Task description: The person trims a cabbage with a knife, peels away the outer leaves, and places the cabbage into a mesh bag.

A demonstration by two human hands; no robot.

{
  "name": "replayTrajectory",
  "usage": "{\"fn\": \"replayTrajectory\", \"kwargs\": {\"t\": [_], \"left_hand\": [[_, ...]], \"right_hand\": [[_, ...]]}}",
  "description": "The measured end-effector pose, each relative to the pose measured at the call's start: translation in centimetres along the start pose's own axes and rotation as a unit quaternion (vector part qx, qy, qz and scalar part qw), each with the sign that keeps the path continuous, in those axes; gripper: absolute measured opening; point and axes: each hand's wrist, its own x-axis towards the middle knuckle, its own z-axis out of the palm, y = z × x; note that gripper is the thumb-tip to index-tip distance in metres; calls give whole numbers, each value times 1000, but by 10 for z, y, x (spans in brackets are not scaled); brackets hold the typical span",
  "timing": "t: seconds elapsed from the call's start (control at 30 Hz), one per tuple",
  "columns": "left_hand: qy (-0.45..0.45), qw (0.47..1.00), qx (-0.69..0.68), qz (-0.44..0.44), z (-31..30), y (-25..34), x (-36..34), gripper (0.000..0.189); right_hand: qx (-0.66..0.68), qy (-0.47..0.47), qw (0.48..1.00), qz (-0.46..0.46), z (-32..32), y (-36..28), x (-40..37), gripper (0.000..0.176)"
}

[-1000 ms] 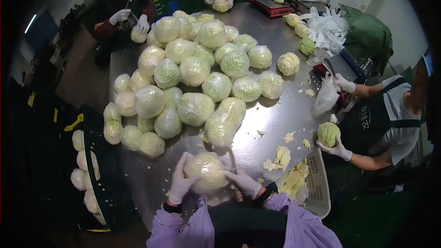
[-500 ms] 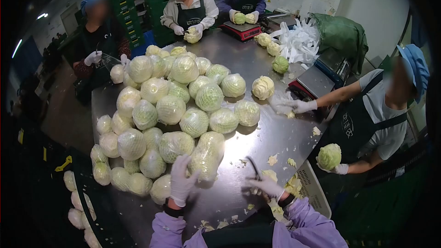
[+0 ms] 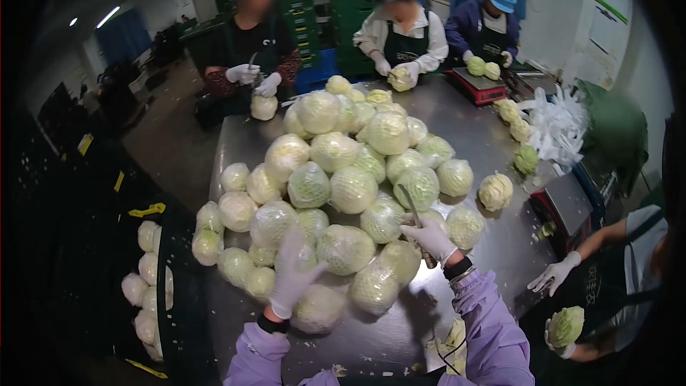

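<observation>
A big pile of film-wrapped cabbages [image 3: 351,187] covers the steel table [image 3: 240,144]. My left hand [image 3: 293,275], in a white glove, is spread open over the wrapped heads at the pile's near edge, just above one cabbage [image 3: 316,308]. My right hand [image 3: 432,239], also gloved, grips a knife [image 3: 410,204] whose blade points up and away over the pile's near right side. Both lilac sleeves show at the bottom of the view.
A dark crate [image 3: 168,280] at the left holds more wrapped cabbages. Three people work across the table, near a red scale [image 3: 476,84]. At the right sit white bags [image 3: 559,126], an unwrapped cabbage [image 3: 495,191], another scale [image 3: 565,207] and a person holding a cabbage [image 3: 566,326].
A second ago both hands held one wrapped cabbage at the table's near edge. It now lies with the pile; my left hand has opened above it and my right hand has lifted the knife forward.
</observation>
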Motion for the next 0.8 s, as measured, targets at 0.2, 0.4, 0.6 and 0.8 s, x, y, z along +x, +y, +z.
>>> {"fn": "replayTrajectory", "kwargs": {"t": [0.2,0.4,0.6,0.8], "left_hand": [[87,923,-304,-220,-49,-108,28,74],[99,918,-276,-266,-29,-120,27,69],[88,909,-367,-175,-21,-88,18,71],[11,928,-367,-55,-15,2,-39,82]], "right_hand": [[98,-193,976,-30,122,-45,52,65],[231,-165,959,-24,205,-61,74,65],[281,-161,945,53,188,-38,43,56],[285,-132,949,26,109,-29,-99,65]]}}
